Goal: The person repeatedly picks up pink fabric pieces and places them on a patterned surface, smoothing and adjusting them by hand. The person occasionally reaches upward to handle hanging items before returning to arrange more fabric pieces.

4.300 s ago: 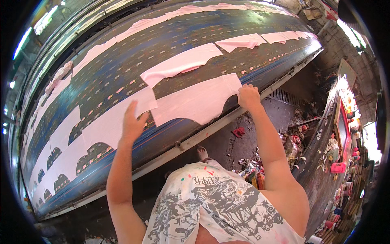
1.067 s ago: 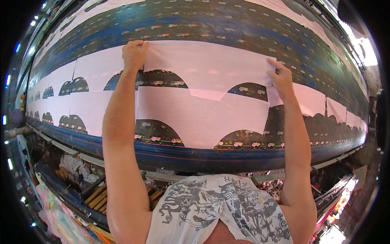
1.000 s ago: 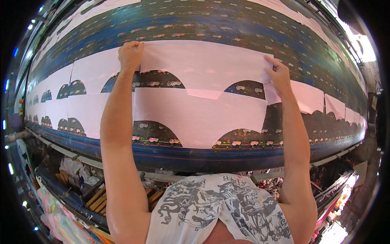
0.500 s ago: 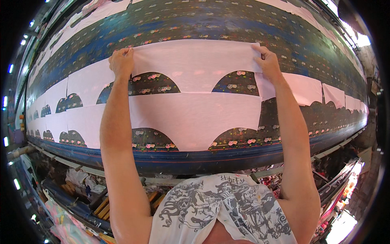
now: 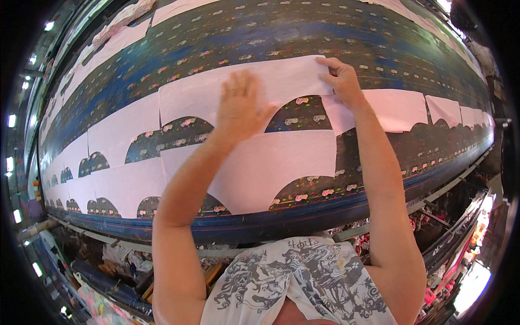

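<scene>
Hands first: your left hand [image 5: 241,105] lies flat, fingers spread, palm pressed down on the upper pink fabric piece [image 5: 216,92], roughly at its middle. Your right hand [image 5: 341,81] sits at that piece's right end, fingers curled over the far corner and the right edge; it looks like a pinch on the edge, but the fingertips hide the cloth there, so you can't be sure from this view. The piece itself lies flat on the long printing bench [image 5: 303,32], a dark blue surface dotted with small flower motifs, and its lower edge is cut in arches that leave dark half-moon gaps. Directly below it, nearer to you, lies a second pink piece [image 5: 271,168] with the same arched lower edge; your left forearm crosses over it. The two pieces sit just beside each other, upper arches meeting the lower piece's top edge. More pink pieces [image 5: 116,135] run off to the left in two rows, and another row [image 5: 401,108] runs right past your right wrist, touching or overlapping the held piece at its right end. More pale pieces [image 5: 124,35] line the far side of the bench. The near bench edge [image 5: 254,233] is a blue rail just above your patterned grey-and-white shirt [image 5: 298,281]. Below the bench on the left, clutter on the floor is too dim to identify.
</scene>
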A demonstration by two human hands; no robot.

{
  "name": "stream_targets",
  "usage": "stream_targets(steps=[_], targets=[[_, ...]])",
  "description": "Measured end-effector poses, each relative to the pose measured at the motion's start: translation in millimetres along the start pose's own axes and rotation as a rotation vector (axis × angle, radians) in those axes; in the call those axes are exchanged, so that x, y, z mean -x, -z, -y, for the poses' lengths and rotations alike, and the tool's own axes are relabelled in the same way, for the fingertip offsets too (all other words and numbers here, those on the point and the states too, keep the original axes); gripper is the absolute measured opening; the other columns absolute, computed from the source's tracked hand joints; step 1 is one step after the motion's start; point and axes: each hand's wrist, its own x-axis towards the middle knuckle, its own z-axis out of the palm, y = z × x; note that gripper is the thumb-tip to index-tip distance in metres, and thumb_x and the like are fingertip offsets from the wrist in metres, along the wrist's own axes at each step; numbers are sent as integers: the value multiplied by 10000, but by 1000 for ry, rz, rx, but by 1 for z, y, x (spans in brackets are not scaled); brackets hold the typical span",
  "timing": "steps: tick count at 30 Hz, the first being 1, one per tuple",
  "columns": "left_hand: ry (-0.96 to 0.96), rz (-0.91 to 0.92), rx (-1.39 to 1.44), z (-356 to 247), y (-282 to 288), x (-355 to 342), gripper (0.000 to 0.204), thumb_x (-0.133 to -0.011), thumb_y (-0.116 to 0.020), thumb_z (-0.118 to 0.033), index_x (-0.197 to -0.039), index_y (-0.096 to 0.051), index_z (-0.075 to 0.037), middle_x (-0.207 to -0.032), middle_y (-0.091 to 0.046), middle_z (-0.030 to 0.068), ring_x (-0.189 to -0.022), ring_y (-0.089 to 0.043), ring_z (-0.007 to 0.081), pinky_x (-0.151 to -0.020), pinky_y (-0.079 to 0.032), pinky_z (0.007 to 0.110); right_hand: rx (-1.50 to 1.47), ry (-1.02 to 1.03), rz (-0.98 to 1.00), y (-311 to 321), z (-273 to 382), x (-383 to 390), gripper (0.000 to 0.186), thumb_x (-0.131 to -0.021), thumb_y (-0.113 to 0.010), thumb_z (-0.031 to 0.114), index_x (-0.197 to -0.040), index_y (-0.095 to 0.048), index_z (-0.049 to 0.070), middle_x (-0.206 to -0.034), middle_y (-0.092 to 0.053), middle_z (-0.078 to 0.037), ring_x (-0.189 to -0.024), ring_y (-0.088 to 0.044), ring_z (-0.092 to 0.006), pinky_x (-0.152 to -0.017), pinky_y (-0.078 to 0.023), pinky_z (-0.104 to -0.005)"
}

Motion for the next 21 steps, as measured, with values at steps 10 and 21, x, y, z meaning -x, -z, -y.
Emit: stream_targets(steps=[10,21], targets=[[-149,15,154,-139,-31,-93,1107,-1014,-544,-777,-1715,-315,48,-1818,-253,235,-1696,-178,443,-1366,-123,612,-173,-129,-131,12,12,-3,499,-1002,-689,12,-1501,-670,31,-1140,-711,-46,-716,-584,-59,-556,-453,-210],[291,-25,31,27,-3,-17,1057,-1064,-540,-690,-1733,-222,64,-1819,-200,283,-1697,-134,475,-1372,-119,594,-15,-112,-116,4,4,-1,424,-1054,-683,68,-1476,-686,23,-1041,-673,9,-669,-546,-42,-533,-420,-219]])
